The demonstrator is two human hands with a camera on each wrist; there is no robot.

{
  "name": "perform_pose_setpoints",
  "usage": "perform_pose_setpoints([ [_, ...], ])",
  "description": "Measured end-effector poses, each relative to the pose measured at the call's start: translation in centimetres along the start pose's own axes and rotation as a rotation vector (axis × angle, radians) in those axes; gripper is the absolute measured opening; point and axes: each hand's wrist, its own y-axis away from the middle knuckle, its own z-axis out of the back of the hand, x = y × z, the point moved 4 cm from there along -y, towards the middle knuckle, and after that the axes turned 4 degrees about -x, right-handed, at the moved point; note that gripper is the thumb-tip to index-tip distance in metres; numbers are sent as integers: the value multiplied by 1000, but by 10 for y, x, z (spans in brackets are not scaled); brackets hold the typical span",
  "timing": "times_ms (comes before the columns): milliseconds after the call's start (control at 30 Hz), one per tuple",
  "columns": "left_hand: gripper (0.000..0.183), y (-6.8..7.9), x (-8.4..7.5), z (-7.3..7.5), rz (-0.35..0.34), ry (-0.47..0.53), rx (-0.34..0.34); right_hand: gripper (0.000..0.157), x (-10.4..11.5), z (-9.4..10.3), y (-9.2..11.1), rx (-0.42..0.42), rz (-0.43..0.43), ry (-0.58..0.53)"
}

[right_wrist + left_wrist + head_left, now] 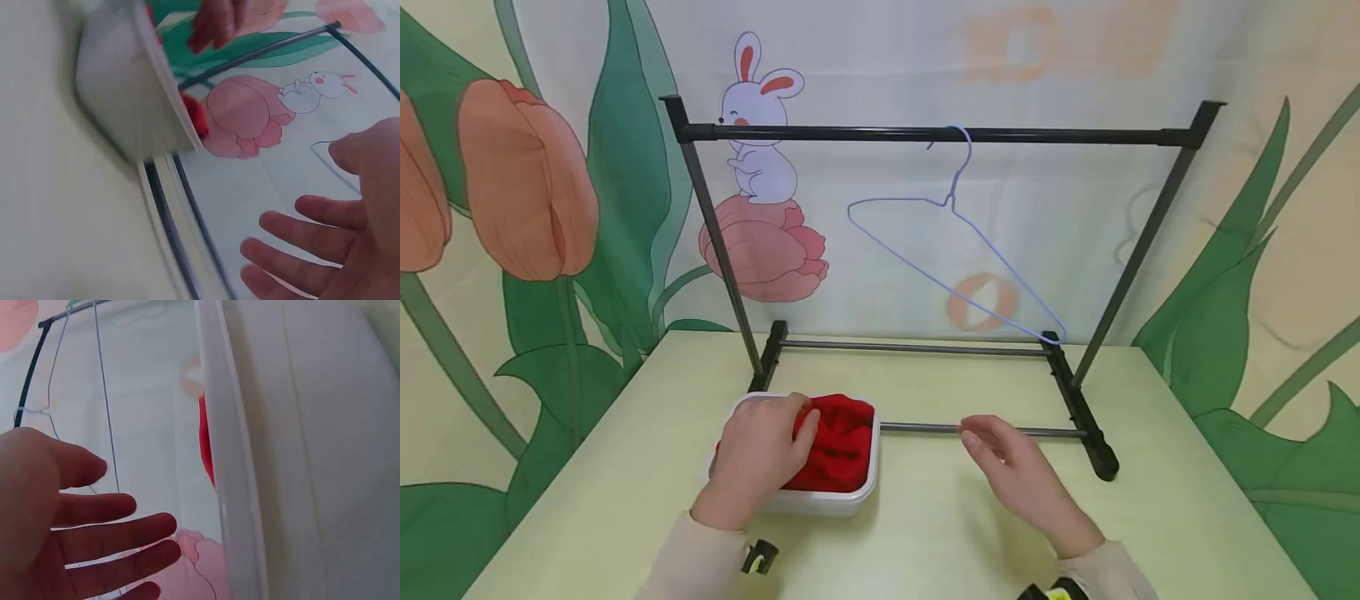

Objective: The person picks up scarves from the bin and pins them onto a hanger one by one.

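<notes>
A white basin [829, 503] holding a crumpled red cloth [838, 442] stands on the table at the front left of a rack. Over the basin's left part is my left hand [763, 454], which hides some of the cloth in the head view. In the left wrist view its fingers [125, 534] are spread and relaxed, with nothing held, above the basin's rim. My right hand [1015, 471] hovers to the right of the basin, near the rack's lower front bar. Its fingers [300, 237] are loosely extended and hold nothing in the right wrist view.
A black clothes rack [850, 133] stands behind the basin. From its top bar hangs a light-purple wire hanger [917, 267], tilted down to the right. Behind the pale yellow table [925, 533] is a printed curtain [880, 50] with tulips and a rabbit.
</notes>
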Motion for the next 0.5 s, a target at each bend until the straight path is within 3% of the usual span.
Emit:
perform_pose_setpoints([
  [167, 23, 2, 22, 0, 44, -52, 75, 38, -13, -46, -12, 52, -208, -425],
  [333, 33, -1, 29, -12, 3, -79, 180, 43, -14, -93, -19, 61, -334, -609],
  [500, 41, -2, 31, -33, -26, -76, 319, 39, -8, -128, -24, 34, -387, -710],
])
